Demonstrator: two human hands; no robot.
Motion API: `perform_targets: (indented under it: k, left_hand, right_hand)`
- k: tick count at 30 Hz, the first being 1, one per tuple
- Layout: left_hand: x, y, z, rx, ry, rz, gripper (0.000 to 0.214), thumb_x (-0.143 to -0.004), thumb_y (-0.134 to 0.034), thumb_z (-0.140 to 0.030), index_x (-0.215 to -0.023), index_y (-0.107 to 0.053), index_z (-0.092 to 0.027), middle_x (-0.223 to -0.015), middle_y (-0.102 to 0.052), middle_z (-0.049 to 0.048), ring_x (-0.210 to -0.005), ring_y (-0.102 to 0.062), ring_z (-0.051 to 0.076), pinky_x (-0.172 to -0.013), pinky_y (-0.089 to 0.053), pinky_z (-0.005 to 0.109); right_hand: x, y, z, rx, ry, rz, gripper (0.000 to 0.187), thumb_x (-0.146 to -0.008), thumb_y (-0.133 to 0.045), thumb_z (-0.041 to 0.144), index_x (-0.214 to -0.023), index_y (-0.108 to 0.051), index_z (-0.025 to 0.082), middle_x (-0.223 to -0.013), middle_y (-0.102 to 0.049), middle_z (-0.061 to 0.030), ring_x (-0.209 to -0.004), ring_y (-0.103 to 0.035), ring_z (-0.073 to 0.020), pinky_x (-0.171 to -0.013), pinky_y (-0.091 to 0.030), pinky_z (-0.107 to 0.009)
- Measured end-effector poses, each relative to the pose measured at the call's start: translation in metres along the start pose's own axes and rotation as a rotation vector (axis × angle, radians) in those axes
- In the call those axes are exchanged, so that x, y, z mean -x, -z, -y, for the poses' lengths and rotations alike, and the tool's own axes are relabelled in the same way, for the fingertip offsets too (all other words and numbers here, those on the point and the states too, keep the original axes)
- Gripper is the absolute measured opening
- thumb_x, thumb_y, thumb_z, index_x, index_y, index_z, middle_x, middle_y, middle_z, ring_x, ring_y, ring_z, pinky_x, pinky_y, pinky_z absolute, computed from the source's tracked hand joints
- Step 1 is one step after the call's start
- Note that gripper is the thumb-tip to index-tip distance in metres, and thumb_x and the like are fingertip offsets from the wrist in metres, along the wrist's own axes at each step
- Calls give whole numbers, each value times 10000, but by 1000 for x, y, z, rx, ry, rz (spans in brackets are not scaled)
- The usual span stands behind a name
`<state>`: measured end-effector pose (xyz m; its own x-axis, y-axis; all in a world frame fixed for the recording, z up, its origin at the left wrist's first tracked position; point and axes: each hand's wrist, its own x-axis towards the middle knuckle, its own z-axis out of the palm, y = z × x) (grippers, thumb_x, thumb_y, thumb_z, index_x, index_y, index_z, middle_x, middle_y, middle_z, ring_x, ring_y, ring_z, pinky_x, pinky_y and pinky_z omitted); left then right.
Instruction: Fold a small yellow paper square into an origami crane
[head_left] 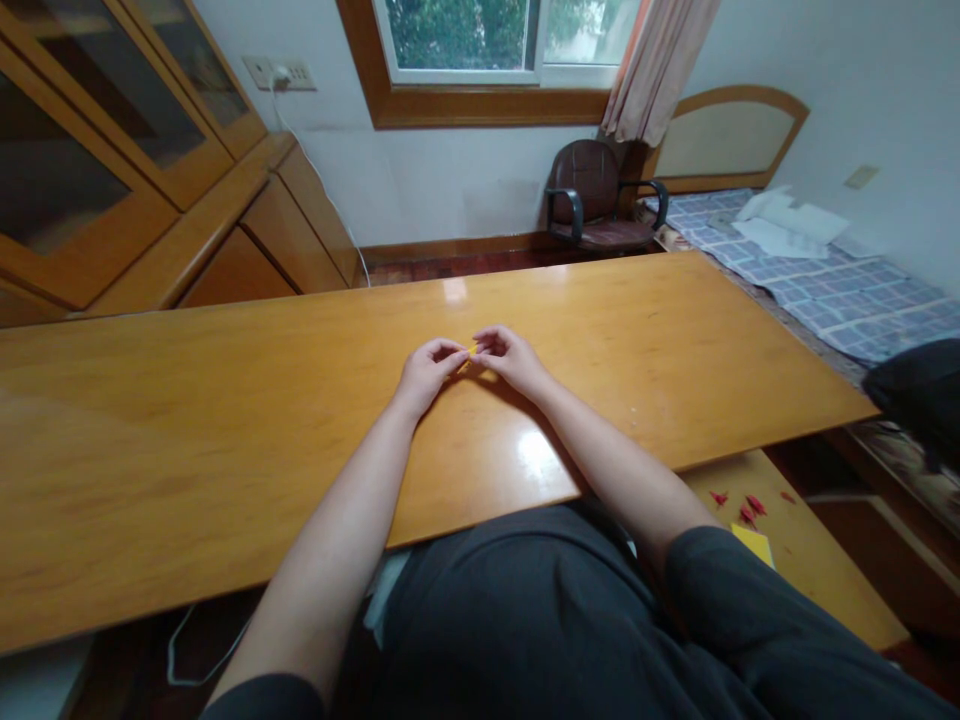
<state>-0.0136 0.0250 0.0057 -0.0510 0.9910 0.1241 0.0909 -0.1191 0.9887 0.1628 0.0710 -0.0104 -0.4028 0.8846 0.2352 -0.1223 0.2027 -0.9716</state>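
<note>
Over the middle of the wooden table (225,420), both hands meet at a small piece of yellow folded paper (472,350). My left hand (433,372) pinches its left side between thumb and fingers. From the other side, my right hand (506,358) grips it the same way, with the fingers bent over it. Most of the paper is hidden by the fingertips, so its exact shape does not show.
On a lower board at the right lie several small red folded-paper figures (748,514) and a yellow paper sheet (752,545). Beyond the table are a brown armchair (589,190) and a bed (817,260). A black bag-like object (919,395) sits at the right edge; a cabinet (247,220) stands left.
</note>
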Motion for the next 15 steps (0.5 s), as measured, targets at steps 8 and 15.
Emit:
perform_targets:
  k: [8, 15]
  left_hand:
    - [-1, -1, 3, 139, 55, 21, 387, -700, -790, -503, -838, -698, -153, -791, -711, 35, -712, -632, 149, -738, -511, 282]
    - [1, -1, 1, 181, 92, 25, 408, -688, -802, -507, -853, -681, -153, -799, -716, 44, -720, -658, 152, -764, -538, 301]
  right_hand:
    - [0, 0, 7, -44, -20, -65, 371, -618, -826, 362, -862, -608, 186, -834, -665, 2, -810, -624, -145, -824, -519, -310]
    - [3, -1, 12, -41, -44, -84, 344, -641, -827, 398, -851, -667, 177, -852, -702, -14, -809, -635, -153, -840, -517, -322]
